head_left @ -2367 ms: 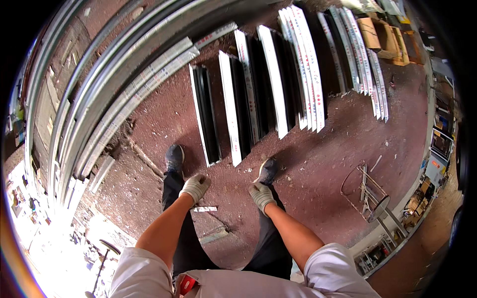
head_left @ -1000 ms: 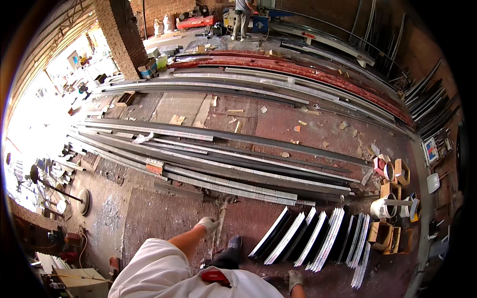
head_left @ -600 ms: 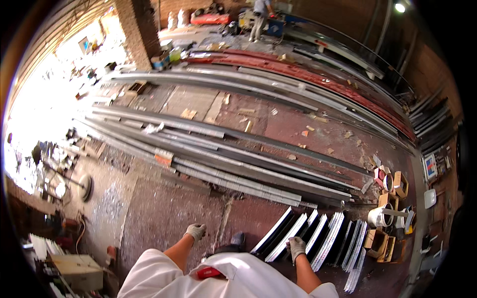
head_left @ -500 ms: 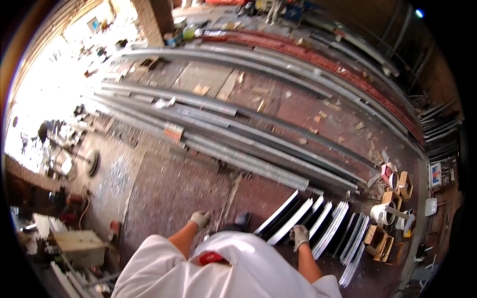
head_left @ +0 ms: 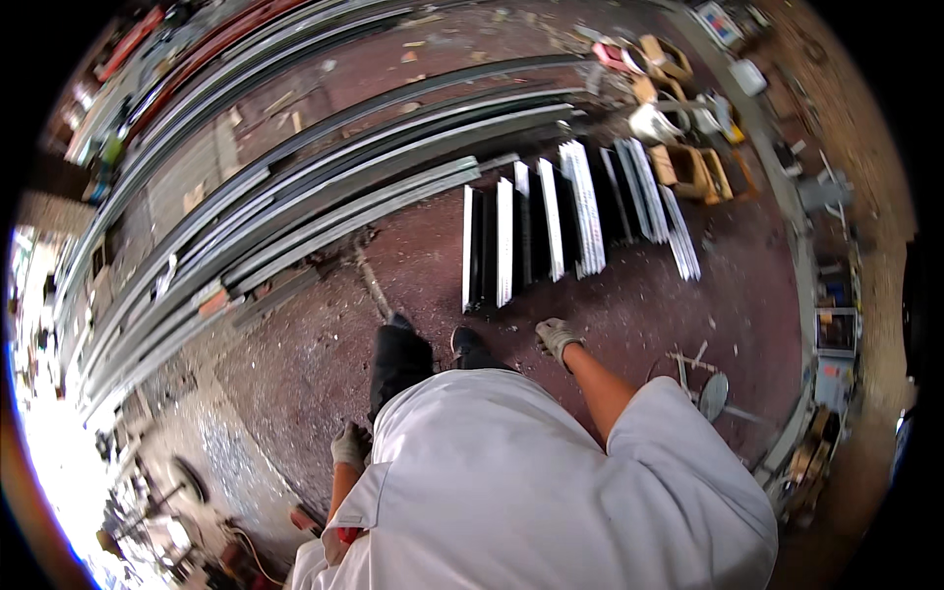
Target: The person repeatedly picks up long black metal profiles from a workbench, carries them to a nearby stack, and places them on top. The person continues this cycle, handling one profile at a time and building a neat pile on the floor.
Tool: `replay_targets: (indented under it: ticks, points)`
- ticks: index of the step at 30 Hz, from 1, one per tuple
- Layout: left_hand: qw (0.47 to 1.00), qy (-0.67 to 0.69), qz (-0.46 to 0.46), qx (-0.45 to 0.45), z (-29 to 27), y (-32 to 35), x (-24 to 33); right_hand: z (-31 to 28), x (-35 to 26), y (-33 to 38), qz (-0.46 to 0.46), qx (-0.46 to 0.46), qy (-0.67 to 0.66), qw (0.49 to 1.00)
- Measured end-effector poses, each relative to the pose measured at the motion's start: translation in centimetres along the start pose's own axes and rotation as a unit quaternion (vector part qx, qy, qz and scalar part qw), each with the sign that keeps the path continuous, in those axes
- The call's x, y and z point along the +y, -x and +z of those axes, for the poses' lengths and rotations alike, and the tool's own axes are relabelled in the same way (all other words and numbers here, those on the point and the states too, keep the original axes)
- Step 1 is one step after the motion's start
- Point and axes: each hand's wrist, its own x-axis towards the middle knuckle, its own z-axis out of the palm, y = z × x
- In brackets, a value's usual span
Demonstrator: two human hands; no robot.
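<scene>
My right hand (head_left: pixel 558 339), in a pale work glove, hangs over the reddish floor with loosely bent fingers and nothing in it. Closest to it are the near ends of several white and black metal strips (head_left: pixel 504 241), laid side by side in a row in front of me. My left hand (head_left: pixel 351 445), gloved too, hangs low beside my white shirt (head_left: pixel 492 472), its fingers slightly apart. I see nothing held there. My dark trouser leg (head_left: pixel 398 359) and shoes show between the hands.
Long metal profiles (head_left: pixel 344 162) stretch across the floor to the left. Beyond the strips stand open cardboard boxes (head_left: pixel 678 169) and a white bucket (head_left: pixel 652 123). A stand with a round plate (head_left: pixel 715 395) is at right; another round base (head_left: pixel 187 480) sits at lower left.
My view has turned to the right, so the profiles now lie further left and the strips stand nearly straight ahead. My right hand is now short of the strips instead of over them.
</scene>
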Motion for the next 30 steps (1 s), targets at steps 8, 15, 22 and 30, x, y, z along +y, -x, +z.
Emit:
replay_targets:
  ticks: [8,15,22,30]
  points:
    - [0.985,0.119,-0.114,-0.053,-4.6,-5.9,7.1,3.9,0.8,3.9,-0.017,0.074,-0.086,0.993]
    - [0.995,0.096,-0.007,-0.012,-10.0,-8.0,21.1,12.8,0.7,6.9,0.061,0.067,-0.090,0.992]
    - [0.982,0.167,-0.073,0.053,-21.2,-11.2,19.8,21.8,-9.9,8.7,-0.087,-0.009,-0.060,0.994]
    - [0.973,0.160,-0.151,0.069,-21.7,-8.8,13.1,24.4,-18.7,9.3,-0.051,0.007,0.017,0.999]
